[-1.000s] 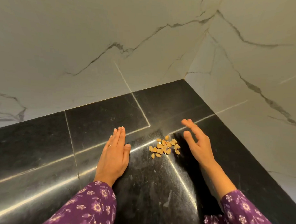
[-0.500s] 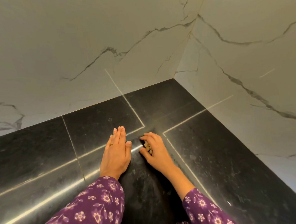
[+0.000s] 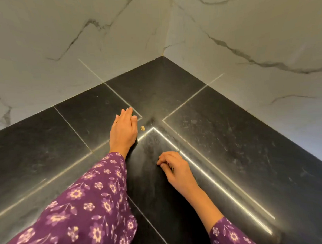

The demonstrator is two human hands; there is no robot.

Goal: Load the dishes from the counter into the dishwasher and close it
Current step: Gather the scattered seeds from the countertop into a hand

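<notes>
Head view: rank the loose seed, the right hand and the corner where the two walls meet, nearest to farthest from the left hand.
From the left hand, flat on the counter:
1. Seed, just right of its thumb.
2. Right hand, fingers curled, nearer the camera and to the right.
3. Wall corner, beyond the fingertips at the back.

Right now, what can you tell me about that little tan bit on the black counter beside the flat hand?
The tan bit is one small oval kernel, like a seed or shelled nut, pale beige and smooth-looking. It lies alone on the dark stone counter, just right of the left hand, near its thumb but not touching it. Nothing holds it.
</notes>
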